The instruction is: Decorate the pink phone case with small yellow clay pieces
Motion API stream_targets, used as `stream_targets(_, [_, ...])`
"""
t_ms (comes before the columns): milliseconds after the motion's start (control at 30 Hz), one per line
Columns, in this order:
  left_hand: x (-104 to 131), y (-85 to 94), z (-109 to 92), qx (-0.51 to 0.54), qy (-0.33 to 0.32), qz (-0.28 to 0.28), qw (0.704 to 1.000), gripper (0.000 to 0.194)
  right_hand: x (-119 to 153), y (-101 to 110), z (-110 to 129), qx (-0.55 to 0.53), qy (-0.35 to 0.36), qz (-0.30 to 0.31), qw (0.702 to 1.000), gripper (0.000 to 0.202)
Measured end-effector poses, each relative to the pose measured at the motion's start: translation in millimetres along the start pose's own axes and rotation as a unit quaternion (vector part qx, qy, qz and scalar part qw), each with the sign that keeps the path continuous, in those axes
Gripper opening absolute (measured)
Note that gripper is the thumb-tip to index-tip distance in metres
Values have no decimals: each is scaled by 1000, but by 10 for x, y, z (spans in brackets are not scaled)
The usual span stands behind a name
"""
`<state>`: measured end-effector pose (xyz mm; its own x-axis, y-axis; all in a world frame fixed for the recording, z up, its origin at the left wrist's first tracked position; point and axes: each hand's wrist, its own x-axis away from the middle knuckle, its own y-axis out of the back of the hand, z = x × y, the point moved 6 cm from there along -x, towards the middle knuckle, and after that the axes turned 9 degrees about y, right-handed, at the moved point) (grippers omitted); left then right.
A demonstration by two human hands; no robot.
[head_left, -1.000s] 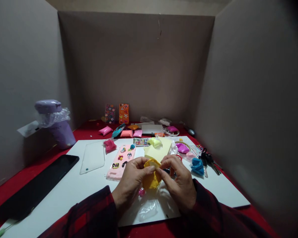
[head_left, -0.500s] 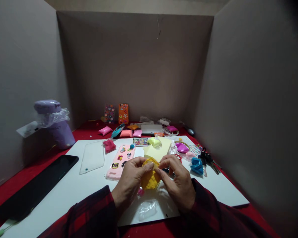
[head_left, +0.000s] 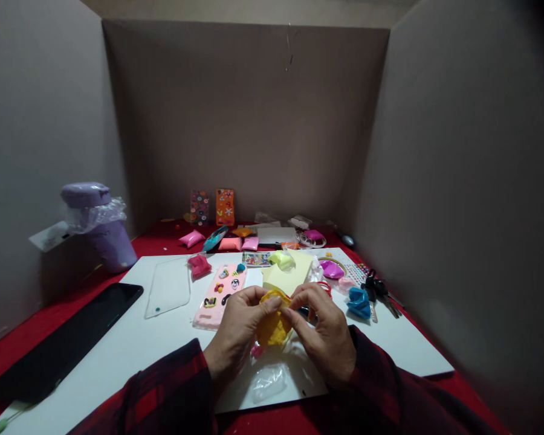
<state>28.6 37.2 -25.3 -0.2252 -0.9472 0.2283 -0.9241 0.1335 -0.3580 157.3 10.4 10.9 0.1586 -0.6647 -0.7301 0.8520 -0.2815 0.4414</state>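
A yellow packet of clay (head_left: 272, 329) is held up between my two hands above the white board (head_left: 172, 344). My left hand (head_left: 238, 323) grips its left side, thumb across the front. At its upper right edge, my right hand (head_left: 323, 329) pinches with thumb and index finger. Left of my hands lies a pink phone case (head_left: 213, 308) decorated with small charms. Below them is a crumpled clear plastic wrapper (head_left: 270, 382), with a small pink piece (head_left: 256, 349) just above it. A pale yellow paper sheet (head_left: 297, 269) lies behind my hands.
A clear phone case (head_left: 168, 289) and a red clay packet (head_left: 200, 266) lie on the left. To the right are a blue clay packet (head_left: 359, 303) and keys (head_left: 383, 293). A black tablet-like slab (head_left: 68, 341) and a purple bottle (head_left: 111, 241) stand farther left. Walls enclose three sides.
Almost nothing differs. The yellow packet tilts slightly between my fingers while both hands keep their hold.
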Motion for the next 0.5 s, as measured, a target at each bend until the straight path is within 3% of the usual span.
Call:
stream_targets(233, [11,-32,-20,10,4,35,999,23,-2,21,0,14,-17,-16,1000,10])
stream_targets(500, [27,-45,-28,10,16,20,1000,19,-3,13,5,-4,-9,-16,1000,10])
